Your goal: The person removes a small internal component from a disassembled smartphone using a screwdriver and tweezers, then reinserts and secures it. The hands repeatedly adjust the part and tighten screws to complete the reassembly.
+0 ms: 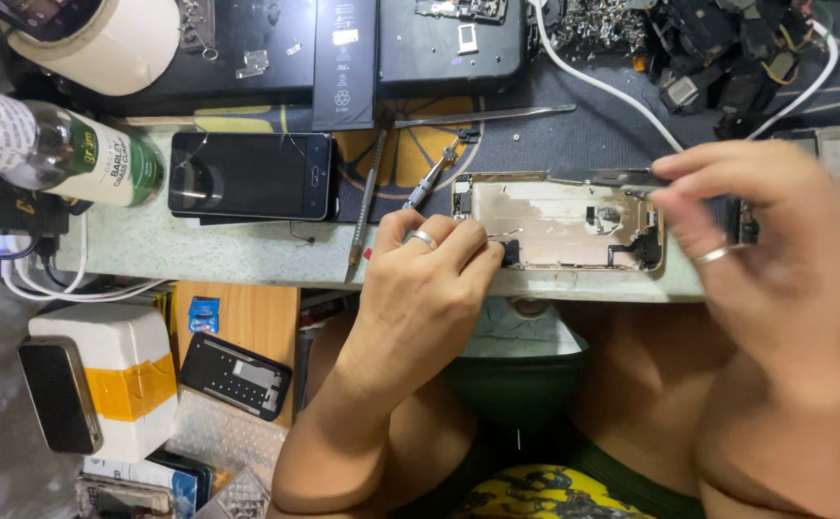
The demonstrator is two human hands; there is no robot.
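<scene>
Two bare hands are working over an opened phone housing (559,223) that is lying flat at the near edge of the pale bench top (247,252), just right of centre. The left hand (430,279) is resting at the housing's left end, a ring on one finger, its fingers curled together and pressing down beside a small dark part; whether it is pinching something is hard to tell, since the knuckles are hiding the fingertips. The right hand (776,240), also ringed, is blurred and covering the housing's right end. Its thumb and forefinger are pinching toward the far rim, near a thin metal strip (598,177), but the blur is hiding whether they are actually gripping it.

Tweezers (432,179) and a slim screwdriver (367,202) are lying just left of the housing, with a long flat metal blade (482,116) farther back. A dark, intact phone (250,175) is sitting face up to the left, and beside it a green-labelled bottle (64,149) is lying on its side, partly cut off by the frame. A white cable (603,86) is running across the far mat toward a heap of dark parts (728,48) too tangled to make out. Below the bench, a white box banded in yellow (117,380) is carrying another phone.
</scene>
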